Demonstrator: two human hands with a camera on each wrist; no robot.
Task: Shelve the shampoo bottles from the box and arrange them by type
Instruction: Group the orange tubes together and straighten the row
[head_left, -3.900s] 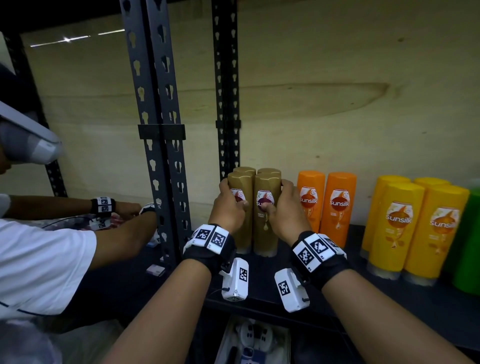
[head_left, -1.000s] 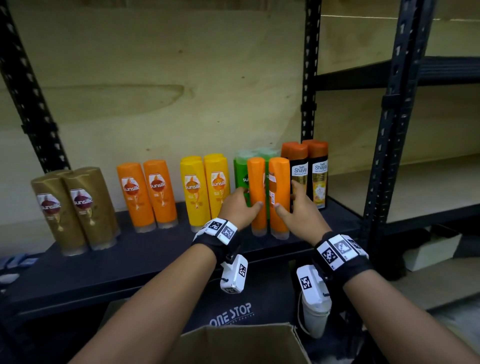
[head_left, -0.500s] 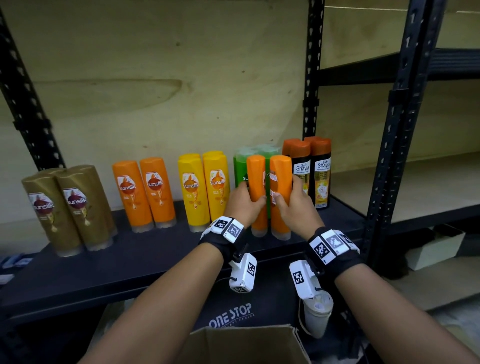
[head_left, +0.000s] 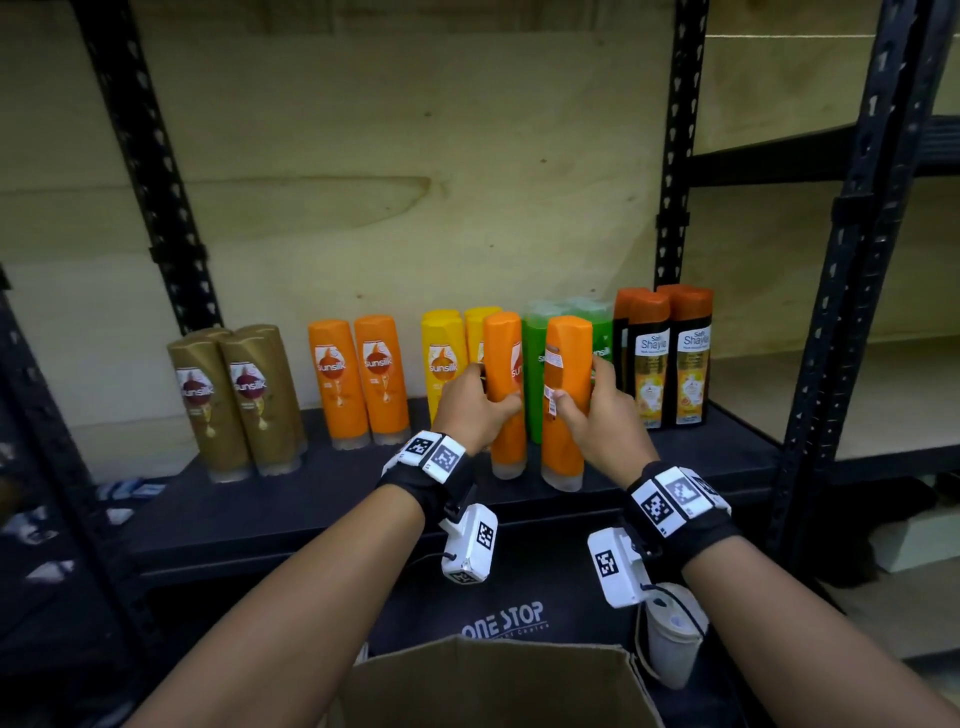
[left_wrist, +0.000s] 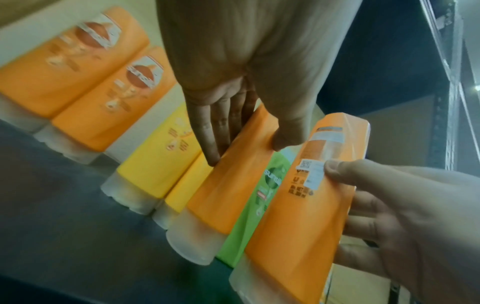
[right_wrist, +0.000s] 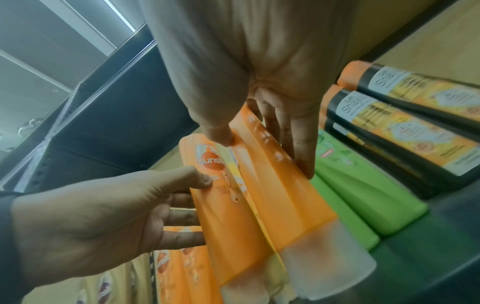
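Observation:
Two orange Sunsilk bottles are upright at the front of the black shelf (head_left: 311, 499), before the yellow and green rows. My left hand (head_left: 470, 410) grips the left orange bottle (head_left: 505, 431), whose label shows in the right wrist view (right_wrist: 228, 209). My right hand (head_left: 597, 415) grips the right orange bottle (head_left: 566, 441), its back label facing me (left_wrist: 306, 216). A small gap separates the two bottles. I cannot tell whether their caps rest on the shelf. The cardboard box (head_left: 493, 686) stands open below my forearms.
Along the shelf stand brown bottles (head_left: 239, 400), two orange bottles (head_left: 358, 384), yellow bottles (head_left: 444, 358), green bottles (head_left: 535, 374) and black Shayla bottles (head_left: 665, 358). Black uprights (head_left: 670, 208) frame the bay. A white cup (head_left: 670, 639) sits lower right.
Both hands have closed round the two orange bottles and drawn them forward and apart. The left bottle now stands before the yellow ones; the right one shows its back label.

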